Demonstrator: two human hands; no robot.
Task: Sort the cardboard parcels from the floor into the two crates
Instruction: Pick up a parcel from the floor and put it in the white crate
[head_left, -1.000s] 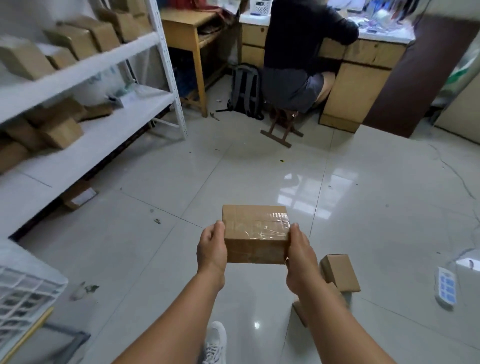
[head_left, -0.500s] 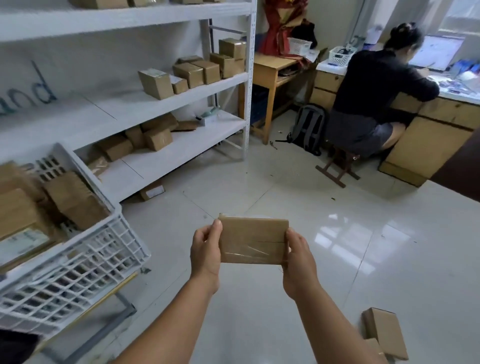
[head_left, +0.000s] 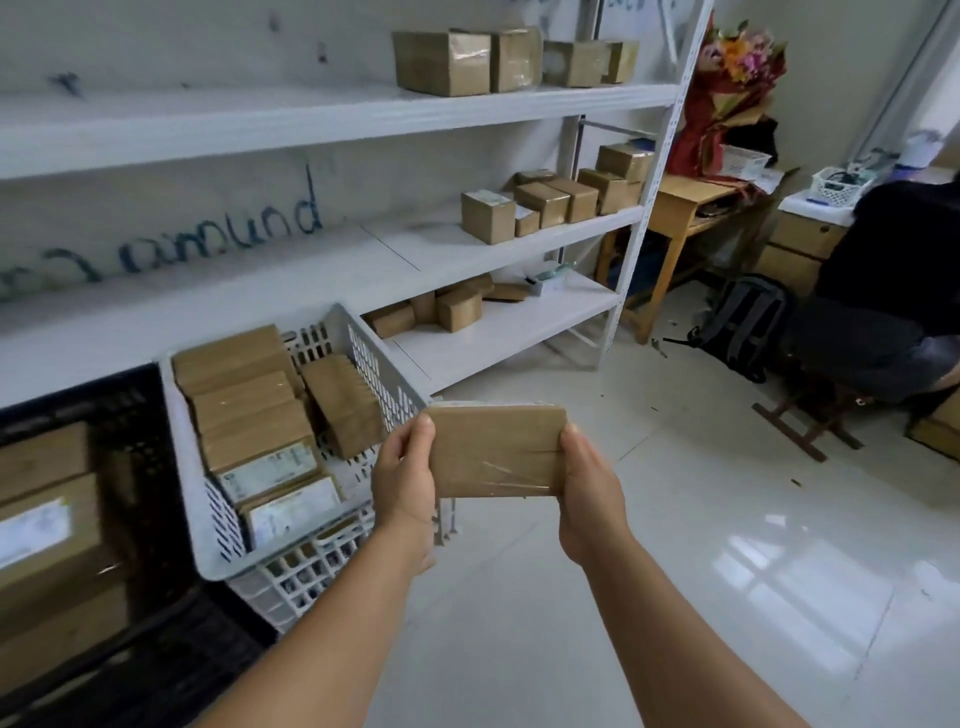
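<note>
Beside the white crate's (head_left: 384, 374) right rim, one parcel (head_left: 496, 451) gripped by left hand (head_left: 404, 478) and right hand (head_left: 592, 493), black crate (head_left: 130, 415) cut off left, two crates.

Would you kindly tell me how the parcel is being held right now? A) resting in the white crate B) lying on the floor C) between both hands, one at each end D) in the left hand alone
C: the left hand and right hand grip opposite ends of the parcel, held in the air beside the white crate.
</note>
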